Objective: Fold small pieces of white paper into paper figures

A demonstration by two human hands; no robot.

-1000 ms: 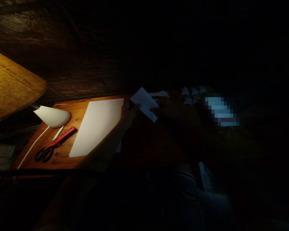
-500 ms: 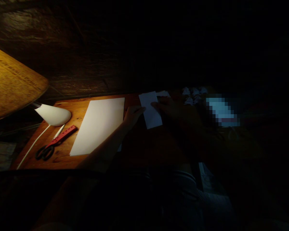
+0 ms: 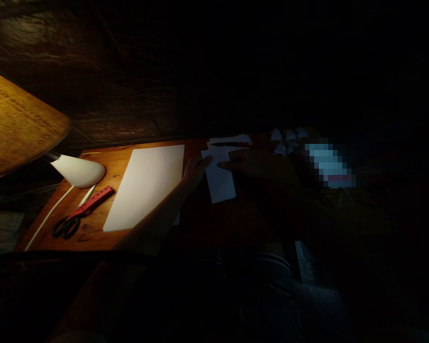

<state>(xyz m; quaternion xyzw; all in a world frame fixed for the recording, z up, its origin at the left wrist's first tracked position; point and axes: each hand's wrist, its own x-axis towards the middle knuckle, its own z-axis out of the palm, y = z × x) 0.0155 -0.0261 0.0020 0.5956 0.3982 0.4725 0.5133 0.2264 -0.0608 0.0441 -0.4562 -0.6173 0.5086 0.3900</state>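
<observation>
Clock directions run from the small sheet (image 3: pixel 219 183), a white oblong of paper near the middle of my remote view, over the dark part of the wooden table (image 3: pixel 93 239); I cannot tell whether it touches the wood. The left hand (image 3: pixel 194 172), between 9 and 10 o'clock, is partly closed, its thumb over the sheet's upper left corner in a pinch; I cannot see the fingers behind. The right hand (image 3: pixel 241 163), at 2 o'clock, lies in deep shadow; I see its thumb across the upper right edge, gripping the same sheet, but the curl of its other fingers is too dark to tell.

Just beyond, at 12 o'clock, I note loose papers (image 3: pixel 232 139) with a dark slender tool (image 3: pixel 224 144) across them. Folded paper pieces (image 3: pixel 286 143) cluster between 2 and 3 o'clock, near a blurred bright rectangle (image 3: pixel 329 164) at 3. At 9 o'clock, the large white sheet (image 3: pixel 146 183) lies partly under the left forearm (image 3: pixel 155 207). Farther out, between 8 and 9, black-handled scissors (image 3: pixel 69 226) with a red front part lie beside a white pen (image 3: pixel 87 195). The lamp base (image 3: pixel 80 171) stands at 9 o'clock.
</observation>
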